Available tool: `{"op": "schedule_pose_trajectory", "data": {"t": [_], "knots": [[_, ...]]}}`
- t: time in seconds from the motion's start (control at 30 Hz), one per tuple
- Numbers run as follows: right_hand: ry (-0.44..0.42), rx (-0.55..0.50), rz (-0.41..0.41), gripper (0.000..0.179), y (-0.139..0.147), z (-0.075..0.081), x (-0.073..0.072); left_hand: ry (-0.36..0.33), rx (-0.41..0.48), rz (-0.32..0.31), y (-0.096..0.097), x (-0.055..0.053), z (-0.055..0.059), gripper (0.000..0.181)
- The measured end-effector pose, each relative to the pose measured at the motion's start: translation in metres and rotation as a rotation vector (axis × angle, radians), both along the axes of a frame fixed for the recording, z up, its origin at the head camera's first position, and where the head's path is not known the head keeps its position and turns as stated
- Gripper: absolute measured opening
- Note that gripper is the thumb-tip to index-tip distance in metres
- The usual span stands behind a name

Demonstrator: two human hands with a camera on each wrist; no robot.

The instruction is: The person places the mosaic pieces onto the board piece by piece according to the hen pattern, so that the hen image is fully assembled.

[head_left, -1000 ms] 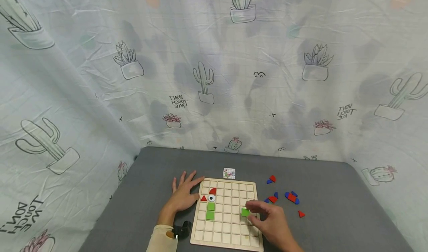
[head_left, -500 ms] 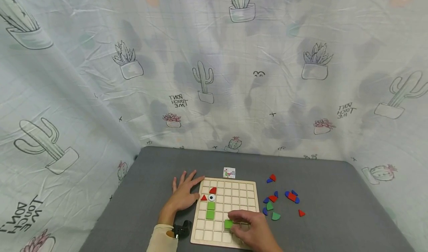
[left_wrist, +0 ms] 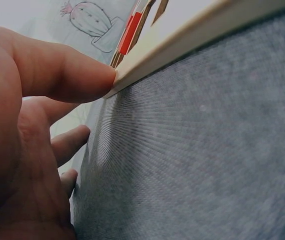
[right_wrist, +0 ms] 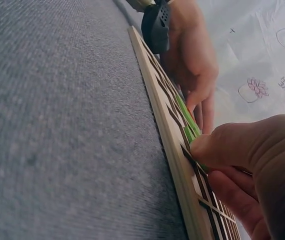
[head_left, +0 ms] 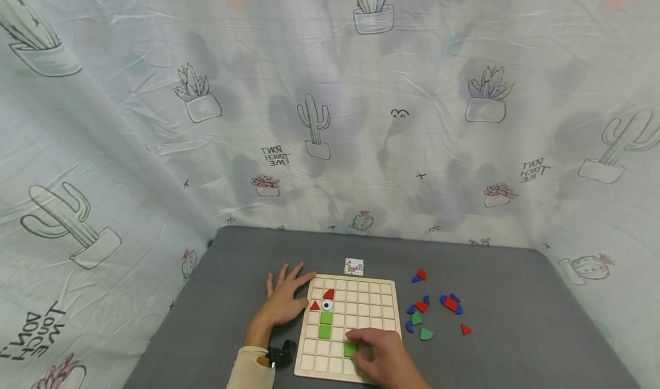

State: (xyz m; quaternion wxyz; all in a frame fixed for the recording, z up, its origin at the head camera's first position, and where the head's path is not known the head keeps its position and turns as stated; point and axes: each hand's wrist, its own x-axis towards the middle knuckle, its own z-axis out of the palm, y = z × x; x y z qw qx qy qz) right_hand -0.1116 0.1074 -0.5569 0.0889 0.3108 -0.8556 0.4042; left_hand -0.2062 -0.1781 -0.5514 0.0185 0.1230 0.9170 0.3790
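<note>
A wooden grid board lies on the grey table. My left hand rests at its left edge with fingers spread, the thumb against the board's side in the left wrist view. My right hand pinches a green square tile between thumb and fingers over the lower middle cells. Up the board's second column stand two green squares, then a round eye tile, then a red quarter-circle piece. Left of the eye sits a red triangle.
Right of the board lie several loose pieces: green quarter circles, a red square among blue pieces, and a red triangle. A small pattern card lies behind the board. Printed curtains surround the table.
My right hand has moved left and toward the front with the green square, from the board's right side to its lower middle. The left hand has stayed still.
</note>
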Motion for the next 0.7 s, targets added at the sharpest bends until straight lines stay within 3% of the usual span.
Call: {"op": "schedule_pose_trajectory", "data": {"t": [0.17, 0.33, 0.43, 0.6, 0.7], "knots": [[-0.085, 0.037, -0.024, 0.035, -0.001, 0.005, 0.001, 0.002, -0.004, 0.000, 0.000, 0.000, 0.001, 0.064], [-0.077, 0.018, -0.018, 0.034, -0.001, 0.003, 0.001, 0.004, 0.000, 0.004, 0.001, 0.001, 0.003, 0.065], [-0.053, 0.003, -0.010, 0.034, -0.001, 0.000, 0.000, 0.002, 0.003, 0.007, 0.000, 0.002, 0.004, 0.065], [0.058, -0.041, -0.007, 0.036, 0.003, -0.006, 0.000, 0.007, 0.006, 0.004, 0.000, 0.002, 0.004, 0.065], [0.048, -0.094, -0.025, 0.034, 0.009, -0.006, 0.002, 0.007, 0.004, 0.000, 0.000, 0.001, 0.004, 0.065]]}}
